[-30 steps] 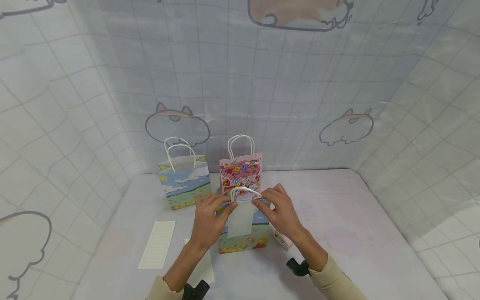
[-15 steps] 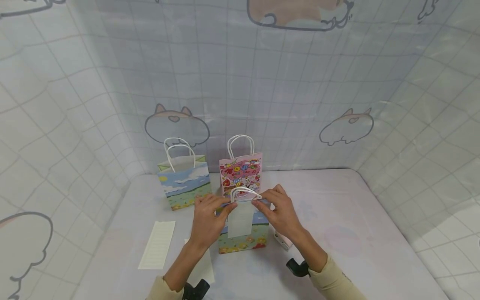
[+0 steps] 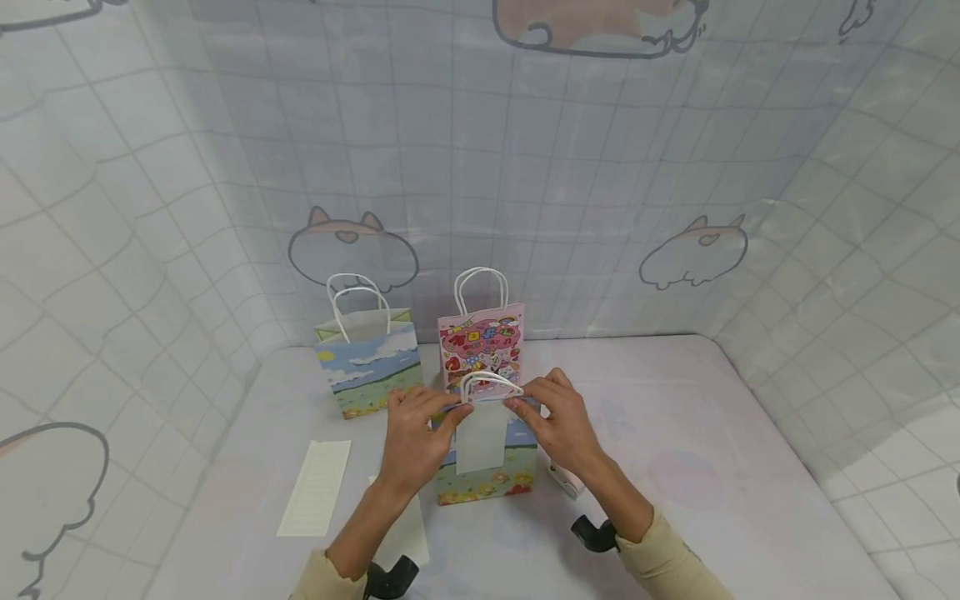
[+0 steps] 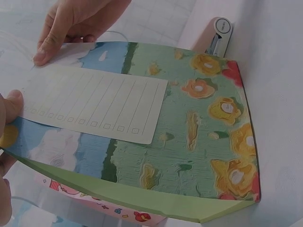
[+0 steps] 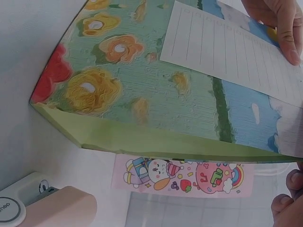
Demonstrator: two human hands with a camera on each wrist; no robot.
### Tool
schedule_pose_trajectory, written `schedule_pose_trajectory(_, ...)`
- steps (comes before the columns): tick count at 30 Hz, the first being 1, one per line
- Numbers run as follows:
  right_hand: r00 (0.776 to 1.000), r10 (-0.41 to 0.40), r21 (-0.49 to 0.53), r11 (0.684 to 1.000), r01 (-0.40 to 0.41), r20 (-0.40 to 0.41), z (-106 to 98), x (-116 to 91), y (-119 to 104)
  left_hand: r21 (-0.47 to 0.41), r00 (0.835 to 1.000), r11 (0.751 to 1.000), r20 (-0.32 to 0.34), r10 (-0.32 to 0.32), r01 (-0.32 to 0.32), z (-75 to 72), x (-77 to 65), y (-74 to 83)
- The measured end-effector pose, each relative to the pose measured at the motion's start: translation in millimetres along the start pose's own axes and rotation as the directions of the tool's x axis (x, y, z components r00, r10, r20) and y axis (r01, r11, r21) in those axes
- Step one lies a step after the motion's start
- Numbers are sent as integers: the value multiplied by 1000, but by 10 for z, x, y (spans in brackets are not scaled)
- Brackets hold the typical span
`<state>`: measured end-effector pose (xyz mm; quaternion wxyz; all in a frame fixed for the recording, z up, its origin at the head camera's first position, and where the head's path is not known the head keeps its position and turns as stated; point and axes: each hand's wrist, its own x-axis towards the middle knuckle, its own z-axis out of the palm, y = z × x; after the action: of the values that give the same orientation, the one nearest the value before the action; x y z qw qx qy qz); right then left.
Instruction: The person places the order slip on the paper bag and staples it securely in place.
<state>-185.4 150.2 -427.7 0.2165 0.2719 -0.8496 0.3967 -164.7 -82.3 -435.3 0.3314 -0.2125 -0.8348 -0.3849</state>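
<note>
Both hands are at the front bag (image 3: pixel 487 487), clamped on its top edge: left hand (image 3: pixel 416 442) at 9 o'clock of the narrow sheet (image 3: pixel 482 442), right hand (image 3: pixel 561 423) at 3. Thumbs are in front, right by the sheet's upper corners, and the forearms come in from about 7 and 5 o'clock.

Front bag sits on the bench (image 3: pixel 637 533); can't tell what's in it. Using it as the clock center, a matching landscape bag (image 3: pixel 371 375) stands at 10, mouth gaping, contents too hard to make out. A pink cartoon bag (image 3: pixel 480 342) is behind at 12; can't see inside that one either.

Looks-wise, the front bag has blue sky, clouds and a green meadow with yellow, orange and red flowers, plus pale green sides and white handles (image 3: pixel 491 382). The sheet hanging over its front is pale, with ruled rows and little checkboxes. Two more pale slips (image 3: pixel 315 490) lie between 7 and 9, and a pink-and-white gadget (image 3: pixel 566 482) at 4.
</note>
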Motion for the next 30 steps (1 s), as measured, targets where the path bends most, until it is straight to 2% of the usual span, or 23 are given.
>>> schedule_pose_trajectory(10,1000,-11,7,1000,11,-15,1,3,2,22,1000,1000,2,-3,3,9,-7,-19)
schedule_pose_trajectory(30,999,41,60,997,-41,-5,3,-30,5,0,999,999,0,-33,33,16,-14,16)
